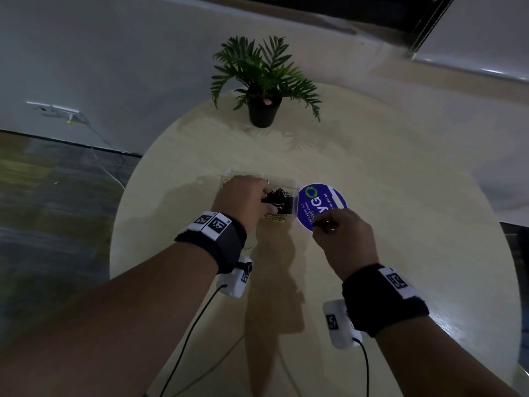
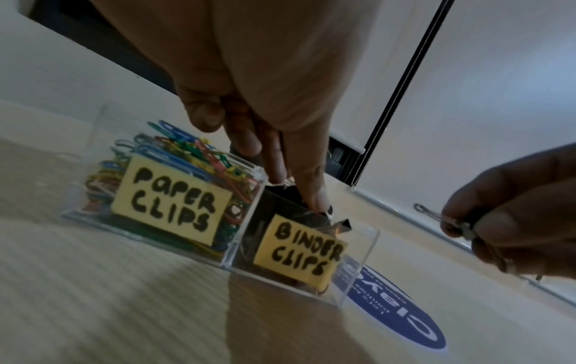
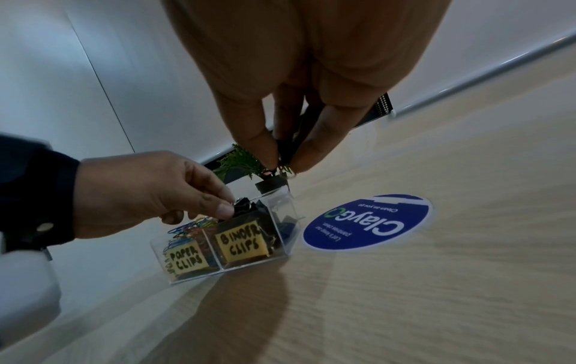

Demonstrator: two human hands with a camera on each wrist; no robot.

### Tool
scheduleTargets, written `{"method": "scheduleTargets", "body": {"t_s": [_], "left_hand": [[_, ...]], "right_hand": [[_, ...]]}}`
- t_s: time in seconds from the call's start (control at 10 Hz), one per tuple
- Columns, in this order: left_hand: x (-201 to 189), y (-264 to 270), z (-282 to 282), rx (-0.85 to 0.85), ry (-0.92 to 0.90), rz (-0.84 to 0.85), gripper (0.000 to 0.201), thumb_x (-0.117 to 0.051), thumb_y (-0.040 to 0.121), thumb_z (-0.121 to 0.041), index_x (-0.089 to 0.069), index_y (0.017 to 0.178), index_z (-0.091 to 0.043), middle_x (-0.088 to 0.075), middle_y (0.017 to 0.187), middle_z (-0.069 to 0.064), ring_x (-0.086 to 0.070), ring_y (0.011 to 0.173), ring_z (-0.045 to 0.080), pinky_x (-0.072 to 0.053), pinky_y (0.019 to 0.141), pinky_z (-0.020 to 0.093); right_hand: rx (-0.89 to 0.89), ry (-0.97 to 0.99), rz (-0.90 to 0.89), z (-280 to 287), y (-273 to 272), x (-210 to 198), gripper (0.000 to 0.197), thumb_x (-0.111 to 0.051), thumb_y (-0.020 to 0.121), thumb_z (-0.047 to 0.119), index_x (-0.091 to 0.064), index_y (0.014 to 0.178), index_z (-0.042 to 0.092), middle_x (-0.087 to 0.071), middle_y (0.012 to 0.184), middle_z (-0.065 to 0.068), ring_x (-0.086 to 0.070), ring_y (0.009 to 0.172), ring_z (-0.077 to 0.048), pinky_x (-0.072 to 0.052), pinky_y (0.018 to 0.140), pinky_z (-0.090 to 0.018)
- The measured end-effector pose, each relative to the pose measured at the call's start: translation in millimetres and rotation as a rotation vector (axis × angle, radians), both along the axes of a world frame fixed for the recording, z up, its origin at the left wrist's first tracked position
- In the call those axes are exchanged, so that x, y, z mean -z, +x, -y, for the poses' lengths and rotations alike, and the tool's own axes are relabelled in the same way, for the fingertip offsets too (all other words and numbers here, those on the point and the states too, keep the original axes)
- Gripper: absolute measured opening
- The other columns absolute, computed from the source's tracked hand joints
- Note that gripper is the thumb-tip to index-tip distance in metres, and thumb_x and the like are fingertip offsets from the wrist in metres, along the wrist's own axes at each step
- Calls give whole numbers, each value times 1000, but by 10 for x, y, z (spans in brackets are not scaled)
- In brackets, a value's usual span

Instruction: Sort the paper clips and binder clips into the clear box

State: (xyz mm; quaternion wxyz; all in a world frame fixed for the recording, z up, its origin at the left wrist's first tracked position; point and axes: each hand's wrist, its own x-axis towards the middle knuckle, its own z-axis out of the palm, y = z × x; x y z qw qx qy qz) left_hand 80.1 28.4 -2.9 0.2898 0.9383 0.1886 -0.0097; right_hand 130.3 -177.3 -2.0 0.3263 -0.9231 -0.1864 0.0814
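A clear two-part box point(image 1: 292, 222) stands on the round table. Its left part holds coloured paper clips point(image 2: 187, 150) and its right part holds black binder clips point(image 1: 282, 199). Yellow labels point(image 2: 299, 253) name each part. My left hand point(image 3: 229, 204) reaches into the top of the binder-clip part, where thumb and forefinger pinch a black binder clip point(image 3: 242, 208). My right hand point(image 1: 320, 224) hovers just right of the box, over a blue sticker. It pinches another black binder clip point(image 3: 285, 147), whose wire handle point(image 2: 427, 211) sticks out towards the box.
A round blue sticker point(image 1: 322, 206) lies flat on the pale wooden table point(image 1: 400, 224), right of the box. A potted fern point(image 1: 263, 81) stands at the far edge. Cables run from the wrist cameras point(image 1: 234, 279) across the near table.
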Motion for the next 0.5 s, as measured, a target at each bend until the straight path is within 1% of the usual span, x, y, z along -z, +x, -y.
{"method": "scheduleTargets", "body": {"t_s": [0.1,0.2,0.3,0.4,0.5], "left_hand": [[24,-21,-1,-14,-17,49,42,-80,74,-33,-62,108,-15,-66,97,2,-60,90,21,-50,78,36],[39,-71,-15,-39,-28,147,34,-75,79,-33,-57,103,-16,-59,96,1,-56,88,22,-48,74,37],[42,-226,-78,-106,18,242,23,-64,89,-34,-57,99,-14,-55,92,2,-54,83,24,-47,68,37],[70,-549,-164,-152,52,250,20,-56,94,-37,-57,97,-17,-52,89,-2,-48,76,18,-38,64,30],[130,-944,-271,-196,77,213,18,-56,93,-40,-57,93,-22,-54,84,-4,-45,71,15,-38,63,28]], "right_hand": [[-25,-6,-10,-90,41,-16,16,-69,73,14,-73,84,24,-68,90,1,-64,79,-17,-49,74,-26],[-62,-3,-12,-259,128,-36,16,-68,74,15,-73,86,24,-67,90,4,-61,79,-14,-46,72,-23],[-124,-21,21,-483,219,-61,16,-66,78,16,-72,91,22,-60,91,5,-54,78,-13,-37,70,-19],[-158,-47,-36,-667,264,-25,15,-63,82,16,-68,96,21,-56,95,3,-52,81,-16,-38,71,-22],[-184,-95,-67,-755,261,-4,17,-66,83,21,-67,100,22,-63,103,-1,-59,87,-20,-49,75,-30]]}}
